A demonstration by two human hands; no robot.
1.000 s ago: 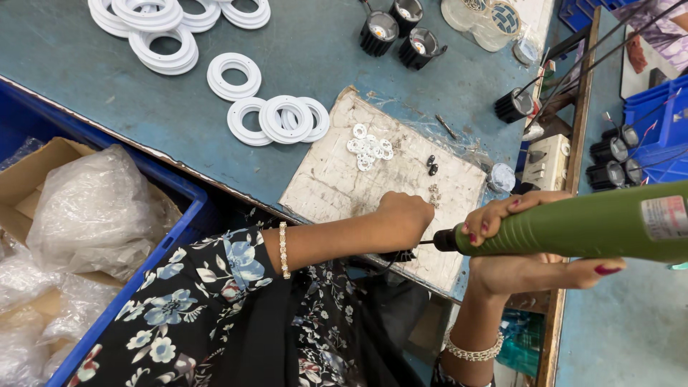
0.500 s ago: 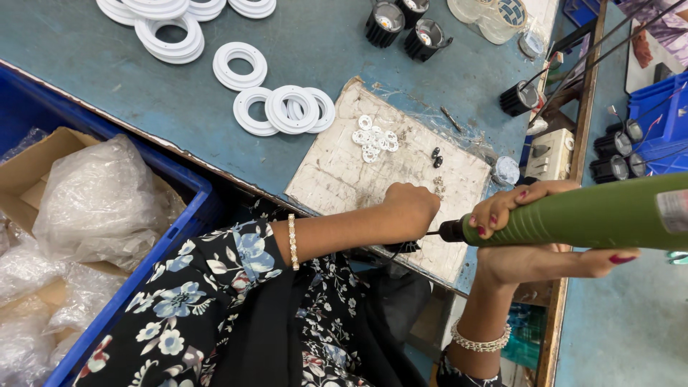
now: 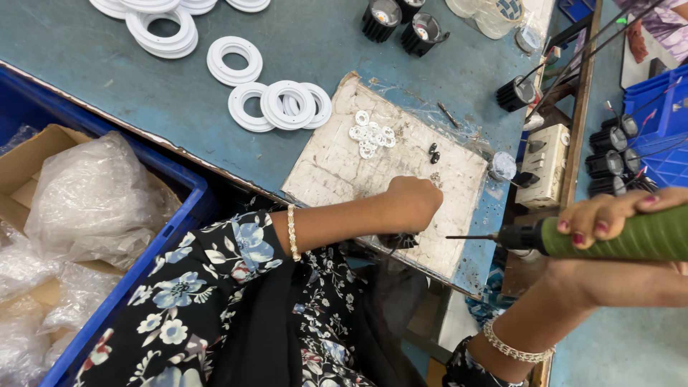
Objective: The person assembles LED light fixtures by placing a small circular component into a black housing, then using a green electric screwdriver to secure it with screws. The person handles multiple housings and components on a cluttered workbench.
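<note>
Gripping hard, the right hand (image 3: 616, 215) is wrapping its fingers around the green handle of an electric screwdriver (image 3: 609, 236) at the right edge of the frame, with the thin bit pointing left toward the worn white board (image 3: 337, 161) on the table (image 3: 107, 79). The bit's tip is hanging just off the board's right edge, near but apart from the other hand. The left hand (image 3: 412, 204) is curling into a closed grip at the board's lower edge, pressing down on a small dark finned part (image 3: 401, 240) that is mostly hiding beneath it; what exactly it is pinching cannot be made out.

The screwdriver looks stiff and fairly heavy, with a thick barrel that is filling the palm, so holding it around the middle of the green body seems the steady way. The dark part looks small, rigid and ribbed, probably light, and likely best pinned by its sides so it is not spinning.

Small white washers (image 3: 371, 134) are lying in a loose cluster in the upper middle of the board, with two tiny black screws (image 3: 433, 153) just to their right. Large white rings (image 3: 276, 106) are overlapping on the table above the board's left corner. Black round housings (image 3: 401, 21) are standing along the top of the frame. A blue crate (image 3: 161, 247) holding plastic bags (image 3: 89, 197) is sitting at lower left.
</note>
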